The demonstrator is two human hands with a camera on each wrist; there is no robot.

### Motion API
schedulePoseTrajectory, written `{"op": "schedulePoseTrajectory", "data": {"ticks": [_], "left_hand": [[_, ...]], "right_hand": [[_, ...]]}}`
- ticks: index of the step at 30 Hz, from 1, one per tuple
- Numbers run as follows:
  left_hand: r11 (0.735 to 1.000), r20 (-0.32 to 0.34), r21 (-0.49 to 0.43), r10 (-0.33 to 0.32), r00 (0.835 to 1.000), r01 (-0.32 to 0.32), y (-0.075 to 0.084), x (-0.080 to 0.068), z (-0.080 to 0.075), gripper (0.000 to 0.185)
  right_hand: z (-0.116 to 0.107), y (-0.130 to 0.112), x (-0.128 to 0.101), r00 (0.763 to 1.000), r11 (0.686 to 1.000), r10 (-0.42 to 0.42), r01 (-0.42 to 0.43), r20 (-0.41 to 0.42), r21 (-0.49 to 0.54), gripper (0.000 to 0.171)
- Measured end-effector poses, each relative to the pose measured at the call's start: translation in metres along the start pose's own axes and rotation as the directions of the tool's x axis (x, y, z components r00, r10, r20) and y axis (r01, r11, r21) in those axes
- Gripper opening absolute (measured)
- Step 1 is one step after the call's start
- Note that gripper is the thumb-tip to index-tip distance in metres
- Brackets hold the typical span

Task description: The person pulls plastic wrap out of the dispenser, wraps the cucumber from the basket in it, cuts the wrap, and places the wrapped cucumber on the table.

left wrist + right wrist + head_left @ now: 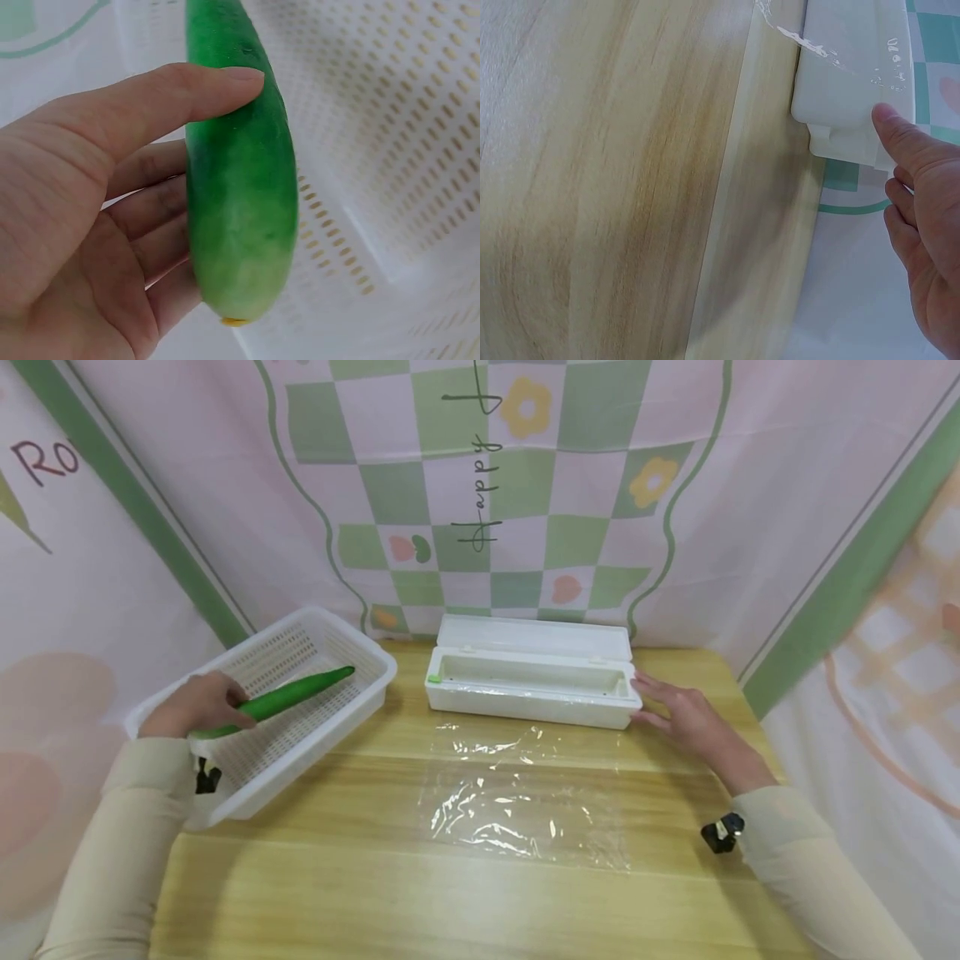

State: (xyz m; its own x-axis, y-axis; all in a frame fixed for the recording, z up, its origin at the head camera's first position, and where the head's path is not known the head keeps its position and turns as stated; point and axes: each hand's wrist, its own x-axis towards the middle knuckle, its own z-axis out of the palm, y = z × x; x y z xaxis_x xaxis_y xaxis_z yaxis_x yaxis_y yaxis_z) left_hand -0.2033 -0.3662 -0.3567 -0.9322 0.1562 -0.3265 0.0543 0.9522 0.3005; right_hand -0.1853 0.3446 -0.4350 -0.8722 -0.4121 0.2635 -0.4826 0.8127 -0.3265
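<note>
Head view | wooden table (375, 893), film (525, 802) mid-table, patterned cloth walls | left hand (197, 703) grips cucumber (288, 695) over basket (300, 752) | right hand (686, 714) flat-fingered against box (528, 681) end.

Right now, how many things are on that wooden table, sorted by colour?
White: 2, the perforated basket and the open cling film dispenser box.
Green: 1, the cucumber gripped by the left hand in the basket.
Clear: 1, the sheet of cling film spread flat on the table.
Total: 4 things. The right hand touches the box's end.
</note>
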Motion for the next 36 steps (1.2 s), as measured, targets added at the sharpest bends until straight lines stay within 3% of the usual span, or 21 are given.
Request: {"op": "schedulePoseTrajectory", "data": {"ticks": [17, 29, 36], "left_hand": [[0.996, -0.086, 0.061, 0.070, 0.994, -0.064, 0.017, -0.020, -0.032, 0.053], [0.989, -0.173, 0.042, 0.149, 0.974, -0.143, 0.036, -0.032, -0.047, 0.052], [0.972, -0.215, 0.049, 0.235, 0.948, -0.230, 0.060, -0.037, -0.047, 0.044]], "right_hand": [[0.003, -0.002, 0.001, 1.000, 1.000, -0.008, 0.008, -0.013, 0.010, 0.059], [-0.001, 0.000, 0.000, 0.999, 1.000, -0.021, 0.021, -0.033, -0.011, 0.058], [0.000, -0.001, 0.003, 1.000, 1.000, -0.019, 0.019, -0.022, -0.001, 0.059]]}}
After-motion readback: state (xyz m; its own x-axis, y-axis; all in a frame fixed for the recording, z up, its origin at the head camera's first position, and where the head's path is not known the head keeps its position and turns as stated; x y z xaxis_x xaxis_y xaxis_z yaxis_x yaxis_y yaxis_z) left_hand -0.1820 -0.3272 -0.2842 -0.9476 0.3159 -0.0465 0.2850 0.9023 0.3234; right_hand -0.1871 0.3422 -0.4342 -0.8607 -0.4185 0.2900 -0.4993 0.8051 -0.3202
